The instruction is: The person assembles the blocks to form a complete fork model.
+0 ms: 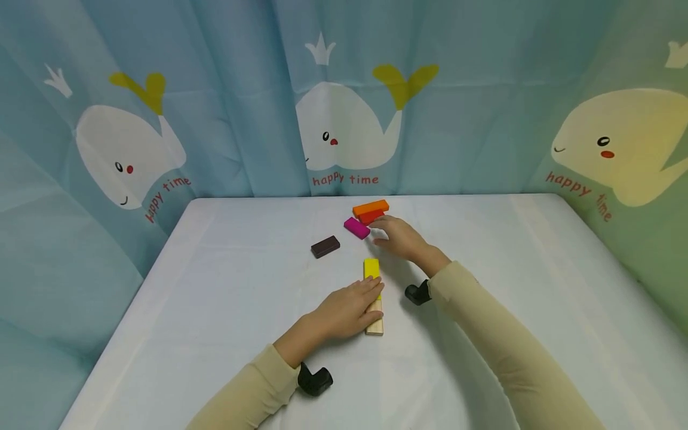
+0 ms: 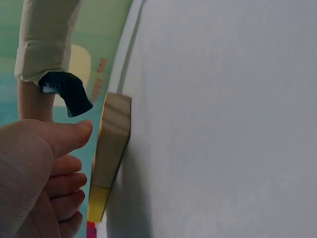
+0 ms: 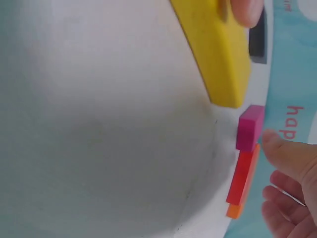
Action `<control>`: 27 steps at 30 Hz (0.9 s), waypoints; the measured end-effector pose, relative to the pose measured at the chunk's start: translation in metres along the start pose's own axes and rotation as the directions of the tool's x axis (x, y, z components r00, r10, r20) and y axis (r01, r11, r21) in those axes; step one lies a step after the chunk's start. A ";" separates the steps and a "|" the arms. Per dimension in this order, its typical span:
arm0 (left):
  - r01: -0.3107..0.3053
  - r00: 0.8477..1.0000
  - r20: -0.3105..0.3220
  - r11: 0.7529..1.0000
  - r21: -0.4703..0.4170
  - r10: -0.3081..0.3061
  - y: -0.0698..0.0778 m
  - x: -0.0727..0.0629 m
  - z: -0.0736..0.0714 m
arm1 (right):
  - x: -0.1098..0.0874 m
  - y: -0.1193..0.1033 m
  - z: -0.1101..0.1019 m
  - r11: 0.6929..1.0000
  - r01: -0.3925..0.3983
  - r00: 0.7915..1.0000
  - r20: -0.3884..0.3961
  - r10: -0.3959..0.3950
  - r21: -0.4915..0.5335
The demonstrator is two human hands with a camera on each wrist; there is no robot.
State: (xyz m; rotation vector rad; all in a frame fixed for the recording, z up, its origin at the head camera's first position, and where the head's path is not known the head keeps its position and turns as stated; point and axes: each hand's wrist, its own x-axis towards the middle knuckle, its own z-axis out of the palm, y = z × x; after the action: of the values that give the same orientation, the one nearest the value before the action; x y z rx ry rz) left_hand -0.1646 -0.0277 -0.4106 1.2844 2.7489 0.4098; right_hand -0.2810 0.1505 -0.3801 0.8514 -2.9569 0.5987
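A yellow block [image 1: 371,267] and a plain wooden block [image 1: 375,328] lie end to end in a line on the white table. My left hand [image 1: 344,307] lies over them, fingers extended across the place where they meet. In the left wrist view its thumb is beside the wooden block [image 2: 113,144]. Farther away, my right hand [image 1: 402,237] reaches to the magenta block [image 1: 356,227] and the red block [image 1: 372,217], fingers loosely bent with nothing held. In the right wrist view its thumb is close to the magenta block [image 3: 250,128].
An orange block [image 1: 371,207] lies against the red one near the table's far edge. A dark brown block [image 1: 325,246] sits apart to the left. Behind the table [image 1: 242,286] hangs a blue curtain [image 1: 242,119] with whale prints. Black wrist-worn pieces [image 1: 317,381] stick out below the sleeves.
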 end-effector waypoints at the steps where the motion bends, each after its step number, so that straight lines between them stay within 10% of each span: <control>1: 0.007 1.000 0.006 1.000 -0.001 -0.007 -0.002 0.000 0.000 | 0.003 0.002 0.001 1.000 -0.007 1.000 0.013 0.007 -0.006; 27: 0.063 0.997 0.054 0.997 -0.035 -0.061 -0.015 0.002 0.002 | 0.059 0.048 0.002 0.969 -0.196 0.975 0.072 0.209 -0.153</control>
State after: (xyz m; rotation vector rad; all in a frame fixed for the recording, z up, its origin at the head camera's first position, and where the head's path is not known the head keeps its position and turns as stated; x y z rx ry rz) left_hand -0.1766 -0.0350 -0.4167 1.1812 2.7157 0.4128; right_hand -0.3554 0.1573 -0.3930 0.5824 -3.1444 0.3523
